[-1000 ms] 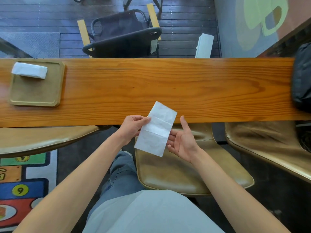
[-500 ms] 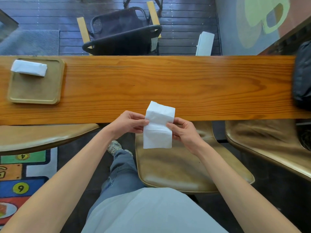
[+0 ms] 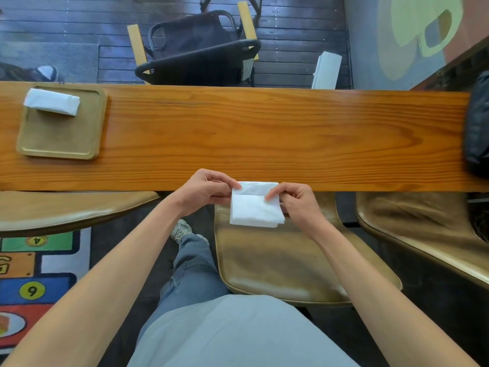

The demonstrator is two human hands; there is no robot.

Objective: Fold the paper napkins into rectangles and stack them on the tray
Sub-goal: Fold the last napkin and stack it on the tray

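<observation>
A white paper napkin (image 3: 254,209) hangs in the air just below the wooden table's near edge, folded over into a short rectangle. My left hand (image 3: 205,190) pinches its upper left corner. My right hand (image 3: 296,201) pinches its upper right part, with the fingers curled behind the napkin. On the table's far left lies a tan square tray (image 3: 58,139). A folded white napkin (image 3: 52,102) rests on the tray's far edge.
The long wooden table (image 3: 264,133) spans the view. A tan padded stool (image 3: 285,263) sits below my hands, with others at the left (image 3: 66,210) and right (image 3: 423,229). A black bag (image 3: 477,123) lies at the table's right end. A white napkin pack (image 3: 326,70) stands beyond the far edge.
The napkin was a long strip held loosely a second ago. Both hands have brought its top half down over the bottom, leaving it half as tall and squared to the table.
</observation>
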